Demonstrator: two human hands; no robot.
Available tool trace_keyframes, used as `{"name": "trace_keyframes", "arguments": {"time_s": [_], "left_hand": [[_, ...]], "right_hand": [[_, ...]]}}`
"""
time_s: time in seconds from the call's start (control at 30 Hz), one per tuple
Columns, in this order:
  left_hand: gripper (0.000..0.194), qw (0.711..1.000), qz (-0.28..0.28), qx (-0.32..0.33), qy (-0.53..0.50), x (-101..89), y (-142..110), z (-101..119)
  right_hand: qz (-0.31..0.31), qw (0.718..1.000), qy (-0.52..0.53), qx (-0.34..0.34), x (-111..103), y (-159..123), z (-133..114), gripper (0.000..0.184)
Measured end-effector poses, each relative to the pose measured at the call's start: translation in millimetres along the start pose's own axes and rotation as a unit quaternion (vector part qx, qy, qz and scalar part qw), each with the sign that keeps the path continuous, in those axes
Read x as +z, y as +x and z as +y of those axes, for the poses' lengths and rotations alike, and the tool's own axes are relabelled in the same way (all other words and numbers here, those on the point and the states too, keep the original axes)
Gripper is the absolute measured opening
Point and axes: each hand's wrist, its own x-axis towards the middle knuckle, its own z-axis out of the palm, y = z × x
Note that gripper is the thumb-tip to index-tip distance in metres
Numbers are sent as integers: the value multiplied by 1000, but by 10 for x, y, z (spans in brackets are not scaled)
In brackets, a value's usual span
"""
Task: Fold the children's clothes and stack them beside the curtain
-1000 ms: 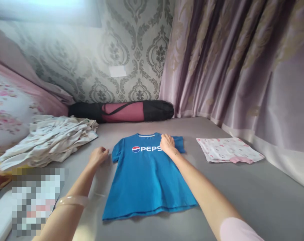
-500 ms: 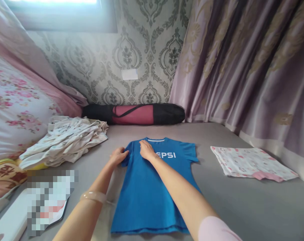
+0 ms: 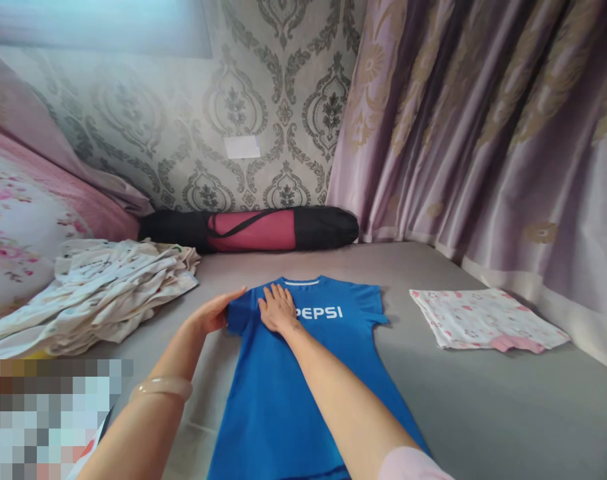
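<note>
White capitals (image 3: 319,312) reading "PEPSI" run across the chest of the blue T-shirt (image 3: 283,387), towards six o'clock, the first letter partly covered by the right hand (image 3: 278,309). Towards eight o'clock, a pixelated patch (image 3: 48,417) is unreadable.

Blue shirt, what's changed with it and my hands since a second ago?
Your right hand moved left across the blue shirt, from the right shoulder to the left chest, where it lies flat over the round logo. Your left hand went from beside the shirt to its left sleeve. The folded patterned cloth and rolled bag stayed put.
</note>
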Motion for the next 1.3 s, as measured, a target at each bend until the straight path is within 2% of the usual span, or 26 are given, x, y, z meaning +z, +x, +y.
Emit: {"name": "trace_keyframes", "arguments": {"time_s": [0.07, 0.13, 0.23, 0.3, 0.5, 0.7, 0.9, 1.07, 1.13, 1.3], "left_hand": [[39, 997, -31, -53, -56, 1, 6, 25], [42, 994, -13, -74, -77, 15, 38, 42], [40, 997, 44, -55, -26, 39, 107, 58], [39, 998, 53, -38, 10, 54, 141, 63], [35, 999, 47, -1, 26, 86, 135, 48], [34, 997, 32, 3, 64, 85, 180, 22], [39, 985, 25, 44, 163, 202, 289, -33], [37, 961, 93, 83, 246, 283, 259, 12], [33, 958, 100, 104, 249, 269, 220, 50], [24, 968, 134, 71, 201, 115, 176, 88]], "right_hand": [[1, 1000, 2, 0, 10, 1, 3, 56], [4, 1000, 1, 1, 23, 0, 7, 56], [11, 1000, -3, 0, 37, -3, 9, 55], [13, 1000, -4, 0, 38, -6, 8, 55], [15, 1000, -12, -5, 31, -10, 6, 55], [15, 1000, -18, -8, 42, -4, 8, 55], [12, 1000, -14, -15, 31, -22, 13, 53], [7, 1000, -24, -18, 16, -38, 19, 55], [7, 999, -27, -24, 24, -36, 21, 55], [29, 999, -22, -9, 78, -18, 18, 53]]}}
